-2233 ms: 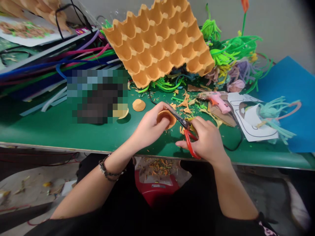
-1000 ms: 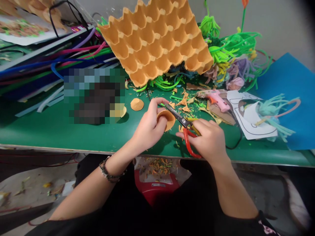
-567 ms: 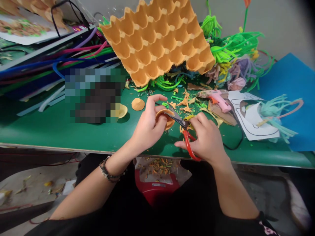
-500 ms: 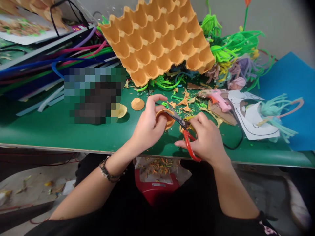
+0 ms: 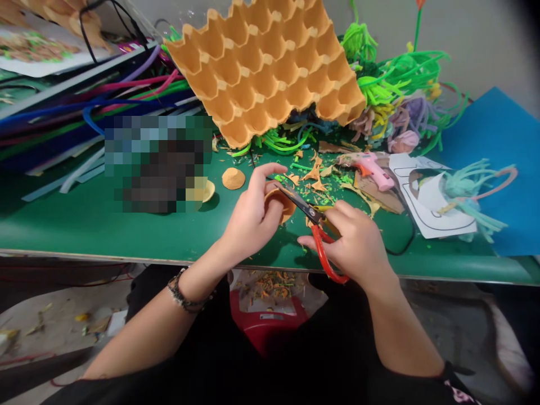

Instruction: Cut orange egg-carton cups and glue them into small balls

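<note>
My left hand [image 5: 257, 216] is closed on an orange-brown egg carton cup [image 5: 287, 212], held just above the green table. My right hand [image 5: 352, 236] grips scissors with red handles [image 5: 323, 256]; their dark blades lie across the cup's rim beside my left fingers. The blades look closed or nearly so. Something yellow, partly hidden, shows by my right fingers. Left of my left hand, a domed carton cup [image 5: 233, 178] rests face down, and a paler cup [image 5: 207, 191] lies on its side. Carton scraps [image 5: 314, 174] and green clippings are strewn beyond the scissors.
A large egg tray [image 5: 270, 67] leans at the back. Pipe cleaners lie in bundles left and right. A pink glue gun [image 5: 377, 170] lies at the right near white paper [image 5: 442, 219] and a blue sheet [image 5: 498, 169]. Below the table edge stands a red bin [image 5: 268, 323] holding scraps.
The scissor blades have closed further along the cup's rim, and the red handles have shifted slightly. My left hand keeps its hold on the cup. The whole view has moved a little.
</note>
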Action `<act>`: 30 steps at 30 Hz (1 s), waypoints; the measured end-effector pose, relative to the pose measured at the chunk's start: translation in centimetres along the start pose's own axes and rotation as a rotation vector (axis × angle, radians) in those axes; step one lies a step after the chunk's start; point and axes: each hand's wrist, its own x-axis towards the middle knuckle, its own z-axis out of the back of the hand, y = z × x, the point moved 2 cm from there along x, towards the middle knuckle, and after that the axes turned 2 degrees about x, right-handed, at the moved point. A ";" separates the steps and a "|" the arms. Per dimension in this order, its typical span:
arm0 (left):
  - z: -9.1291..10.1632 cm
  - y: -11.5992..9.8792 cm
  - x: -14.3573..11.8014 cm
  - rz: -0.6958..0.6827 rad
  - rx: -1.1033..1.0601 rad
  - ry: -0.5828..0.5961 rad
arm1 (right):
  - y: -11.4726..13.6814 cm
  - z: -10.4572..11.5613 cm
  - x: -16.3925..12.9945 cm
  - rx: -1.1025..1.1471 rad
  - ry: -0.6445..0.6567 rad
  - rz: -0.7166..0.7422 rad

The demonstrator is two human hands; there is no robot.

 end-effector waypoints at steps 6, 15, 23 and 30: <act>0.0 -0.1 0.2 0.026 -0.043 0.009 | -0.1 0.0 0.2 -0.010 0.010 0.001; 0.5 -0.2 0.8 0.122 -0.131 0.000 | -0.6 -0.4 0.4 0.078 -0.039 -0.019; 0.7 -0.7 1.0 0.068 -0.051 0.027 | -1.1 -0.5 0.7 0.105 0.005 -0.039; 0.6 -0.7 1.0 0.038 -0.069 -0.018 | -0.4 -0.9 0.5 0.029 0.063 0.008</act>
